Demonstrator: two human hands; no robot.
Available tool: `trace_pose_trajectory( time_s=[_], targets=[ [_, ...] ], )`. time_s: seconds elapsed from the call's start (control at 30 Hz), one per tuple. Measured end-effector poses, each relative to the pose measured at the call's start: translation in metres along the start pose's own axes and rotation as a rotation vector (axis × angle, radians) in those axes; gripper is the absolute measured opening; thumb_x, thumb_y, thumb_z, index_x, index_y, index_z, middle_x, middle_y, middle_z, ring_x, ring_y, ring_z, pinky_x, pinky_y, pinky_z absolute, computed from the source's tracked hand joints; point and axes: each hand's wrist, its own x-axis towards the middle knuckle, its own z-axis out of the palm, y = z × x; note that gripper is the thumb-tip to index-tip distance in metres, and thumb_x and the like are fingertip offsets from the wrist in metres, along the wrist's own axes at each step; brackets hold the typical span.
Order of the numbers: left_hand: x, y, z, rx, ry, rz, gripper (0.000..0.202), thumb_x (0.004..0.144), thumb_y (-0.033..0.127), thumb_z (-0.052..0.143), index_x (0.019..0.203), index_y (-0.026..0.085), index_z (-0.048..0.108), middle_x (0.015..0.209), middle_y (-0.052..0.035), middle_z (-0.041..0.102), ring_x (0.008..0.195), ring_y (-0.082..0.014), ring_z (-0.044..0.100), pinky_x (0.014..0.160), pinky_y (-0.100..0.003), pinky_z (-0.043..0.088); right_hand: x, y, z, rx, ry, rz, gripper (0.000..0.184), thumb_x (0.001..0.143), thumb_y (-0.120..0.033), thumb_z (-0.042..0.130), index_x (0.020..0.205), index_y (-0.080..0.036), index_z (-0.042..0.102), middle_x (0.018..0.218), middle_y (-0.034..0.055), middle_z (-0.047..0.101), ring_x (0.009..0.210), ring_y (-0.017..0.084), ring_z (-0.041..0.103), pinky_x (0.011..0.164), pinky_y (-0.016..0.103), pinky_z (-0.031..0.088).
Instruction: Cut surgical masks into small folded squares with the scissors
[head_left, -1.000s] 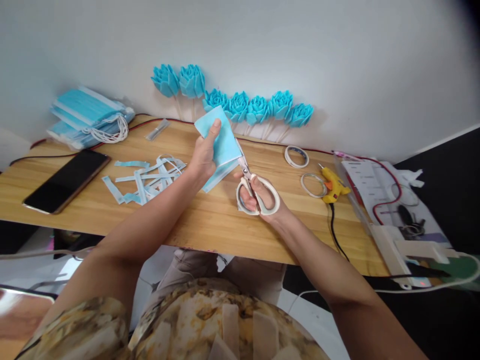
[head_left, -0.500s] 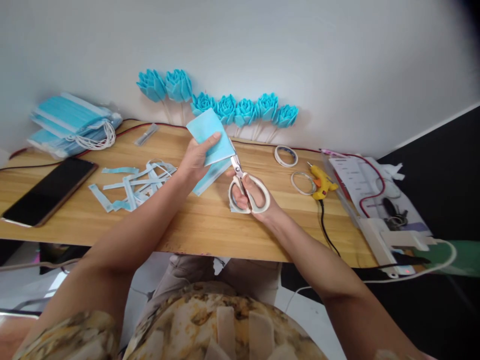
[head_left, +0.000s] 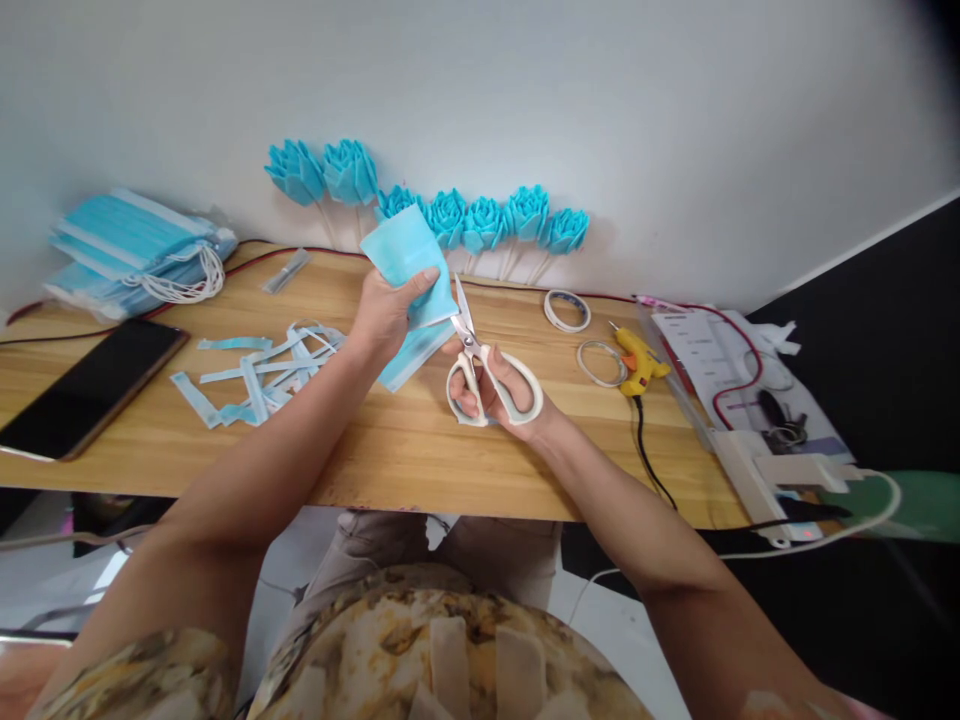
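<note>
My left hand (head_left: 386, 315) pinches a folded light-blue mask sheet (head_left: 409, 265) and holds it up above the wooden table (head_left: 420, 450). My right hand (head_left: 491, 385) has its fingers through the white handles of a pair of scissors (head_left: 480, 365). The steel blades point up along the sheet's right edge and stand slightly apart. A strip of the sheet hangs below my left hand toward the table.
Cut blue strips (head_left: 259, 370) lie left of my hands, a black phone (head_left: 82, 385) further left, a stack of masks (head_left: 135, 250) at the back left. Blue fabric flowers (head_left: 450, 215) lean on the wall. Tape rolls (head_left: 566, 310), a yellow glue gun (head_left: 637, 360) and cables sit right.
The scissors have moved up along the sheet's right edge, their blades now reaching higher and standing apart. My left hand has shifted its hold slightly on the sheet. The view has drifted a little rightward.
</note>
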Motion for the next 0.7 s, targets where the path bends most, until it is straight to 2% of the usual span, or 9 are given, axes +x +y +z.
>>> trace_pose_trajectory(
  time_s=[0.1, 0.27, 0.47, 0.7],
  targets=[
    [-0.0009, -0.0001, 0.0006, 0.016, -0.004, -0.004, 0.048, 0.059, 0.049, 0.096, 0.082, 0.019, 0.066, 0.076, -0.0027, 0.071, 0.080, -0.0213, 0.072, 0.075, -0.033, 0.059, -0.0005, -0.0002, -0.0008, -0.022, 0.015, 0.004, 0.061, 0.085, -0.071, 0.066, 0.116, -0.019, 0.062, 0.073, 0.0005, 0.070, 0.051, 0.010, 0.049, 0.049, 0.028, 0.039],
    [0.0016, -0.0030, -0.0015, 0.025, 0.037, 0.025, 0.049, 0.060, 0.050, 0.095, 0.083, 0.019, 0.066, 0.082, -0.0038, 0.072, 0.083, -0.0219, 0.072, 0.077, -0.033, 0.058, -0.0010, -0.0028, -0.0001, -0.038, 0.005, 0.003, 0.061, 0.086, -0.071, 0.065, 0.117, -0.019, 0.061, 0.065, -0.0030, 0.065, 0.050, 0.010, 0.049, 0.048, 0.027, 0.038],
    [0.0049, -0.0059, -0.0037, 0.027, 0.095, 0.049, 0.051, 0.058, 0.052, 0.095, 0.084, 0.020, 0.064, 0.079, -0.0022, 0.071, 0.083, -0.0216, 0.071, 0.076, -0.032, 0.058, -0.0014, -0.0042, 0.0007, -0.052, -0.021, 0.015, 0.063, 0.087, -0.071, 0.064, 0.120, -0.018, 0.060, 0.062, -0.0048, 0.061, 0.049, 0.010, 0.049, 0.048, 0.026, 0.036],
    [-0.0003, -0.0065, 0.0005, 0.025, 0.022, 0.017, 0.049, 0.060, 0.050, 0.095, 0.083, 0.019, 0.065, 0.081, -0.0032, 0.072, 0.085, -0.0228, 0.072, 0.080, -0.035, 0.058, -0.0008, -0.0049, -0.0008, -0.032, 0.004, 0.009, 0.061, 0.085, -0.072, 0.066, 0.115, -0.020, 0.061, 0.063, -0.0046, 0.061, 0.050, 0.010, 0.048, 0.050, 0.028, 0.039]
  ],
)
